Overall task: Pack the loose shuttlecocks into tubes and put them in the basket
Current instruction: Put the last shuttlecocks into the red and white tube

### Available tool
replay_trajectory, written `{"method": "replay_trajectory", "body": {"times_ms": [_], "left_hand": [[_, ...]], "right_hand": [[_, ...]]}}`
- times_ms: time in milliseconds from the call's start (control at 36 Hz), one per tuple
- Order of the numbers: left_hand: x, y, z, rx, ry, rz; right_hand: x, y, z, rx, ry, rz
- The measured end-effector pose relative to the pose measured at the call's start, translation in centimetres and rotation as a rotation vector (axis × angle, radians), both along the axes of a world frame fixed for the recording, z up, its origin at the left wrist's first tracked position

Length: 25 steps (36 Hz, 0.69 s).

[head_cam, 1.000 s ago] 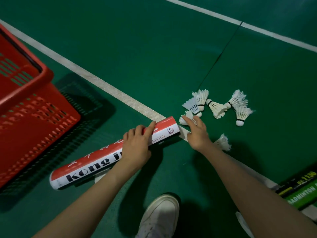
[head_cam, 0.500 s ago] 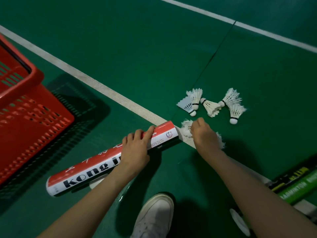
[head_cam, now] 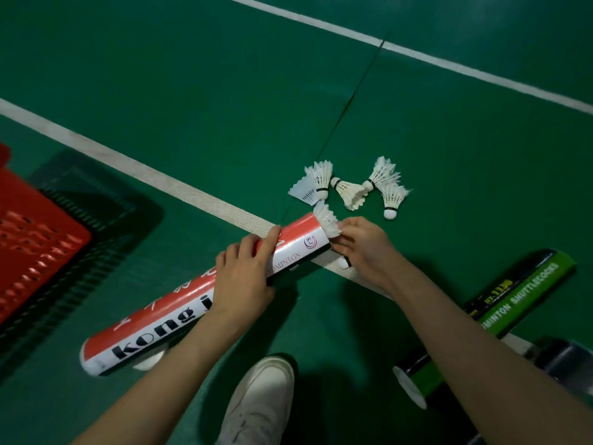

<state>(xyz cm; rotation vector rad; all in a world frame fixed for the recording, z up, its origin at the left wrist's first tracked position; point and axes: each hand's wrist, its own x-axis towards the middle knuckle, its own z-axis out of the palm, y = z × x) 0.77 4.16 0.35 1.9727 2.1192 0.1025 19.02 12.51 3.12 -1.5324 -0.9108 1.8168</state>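
Observation:
My left hand (head_cam: 244,277) grips a long red and white shuttlecock tube (head_cam: 154,322) that lies slanted on the green floor. At the tube's open far end my right hand (head_cam: 362,248) pinches a white shuttlecock (head_cam: 327,220) whose feathers stick out of the mouth. A second shuttlecock's cork (head_cam: 342,263) shows under my right hand. Several loose shuttlecocks (head_cam: 349,191) lie in a cluster just beyond the tube's mouth. The red basket (head_cam: 35,239) stands at the left edge, partly cut off.
A green and black shuttlecock tube (head_cam: 500,313) lies at the right under my right forearm, beside a dark tube (head_cam: 564,361). My white shoe (head_cam: 260,403) is at the bottom centre. White court lines cross the floor.
My right hand picked up a shuttlecock from the floor and brought it to the tube's mouth. The view shifted, so the basket slid left and the green tube came into view.

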Motion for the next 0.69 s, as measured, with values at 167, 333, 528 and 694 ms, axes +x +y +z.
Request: {"method": "replay_trajectory", "body": {"times_ms": [167, 333, 528, 694], "left_hand": [[1.0, -0.5, -0.2, 0.025, 0.015, -0.049], [2.0, -0.5, 0.0, 0.022, -0.002, -0.054], [2.0, -0.1, -0.4, -0.014, 0.025, -0.051], [1.6, 0.0, -0.7, -0.048, 0.013, -0.024]], "right_hand": [[0.5, -0.8, 0.6, 0.252, -0.335, 0.06], [0.2, -1.9, 1.1, 0.185, -0.153, 0.156], [0.2, -3.2, 0.9, 0.102, -0.133, 0.306], [2.9, -1.3, -3.2, 0.266, -0.671, -0.005]]}}
